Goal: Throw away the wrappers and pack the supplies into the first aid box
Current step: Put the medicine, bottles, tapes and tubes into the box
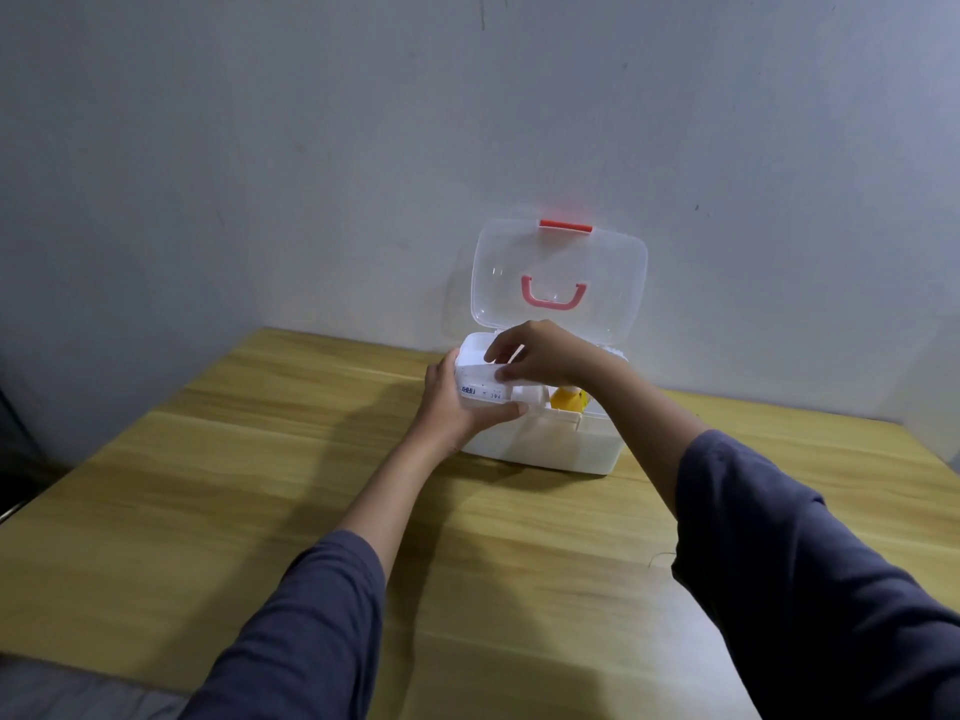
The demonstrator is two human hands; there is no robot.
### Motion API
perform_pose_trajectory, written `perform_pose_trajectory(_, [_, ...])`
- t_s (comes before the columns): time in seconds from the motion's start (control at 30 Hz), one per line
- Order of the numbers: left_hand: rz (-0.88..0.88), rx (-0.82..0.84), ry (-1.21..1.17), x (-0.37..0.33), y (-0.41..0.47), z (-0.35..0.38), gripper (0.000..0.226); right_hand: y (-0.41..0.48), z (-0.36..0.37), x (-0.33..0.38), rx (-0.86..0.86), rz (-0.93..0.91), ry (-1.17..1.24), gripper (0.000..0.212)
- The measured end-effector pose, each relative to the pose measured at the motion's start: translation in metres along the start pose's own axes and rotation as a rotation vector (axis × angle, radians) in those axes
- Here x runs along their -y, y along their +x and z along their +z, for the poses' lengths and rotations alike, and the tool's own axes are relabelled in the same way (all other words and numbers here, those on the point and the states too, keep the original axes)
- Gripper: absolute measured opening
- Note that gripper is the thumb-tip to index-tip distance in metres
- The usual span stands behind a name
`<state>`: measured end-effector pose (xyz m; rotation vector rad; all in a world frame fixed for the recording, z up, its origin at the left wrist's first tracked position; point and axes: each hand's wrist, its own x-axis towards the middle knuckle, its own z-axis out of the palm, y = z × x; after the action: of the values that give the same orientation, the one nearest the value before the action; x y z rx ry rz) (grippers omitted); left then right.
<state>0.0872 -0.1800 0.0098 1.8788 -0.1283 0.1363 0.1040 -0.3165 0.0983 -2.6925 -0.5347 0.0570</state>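
A white first aid box [545, 449] stands on the wooden table near the wall, its clear lid [558, 272] with a pink handle raised upright. Over the box's left half I hold a white packet [480, 384] with blue print. My left hand [457, 402] grips it from the left and below. My right hand [545, 356] pinches its top edge from above. A yellow item [569, 398] sits inside the box on the right, partly hidden by my right wrist.
The wooden table [260, 485] reaches from the wall toward me. A grey wall rises right behind the box. A dark object stands past the table's left edge [15, 459].
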Motion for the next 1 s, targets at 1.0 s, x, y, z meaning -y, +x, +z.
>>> perform_pose_trajectory(1.0, [-0.020,0.005,-0.008,-0.001,-0.001,0.000,0.127,0.012,0.010,-0.008,-0.246,0.327,-0.007,0.039])
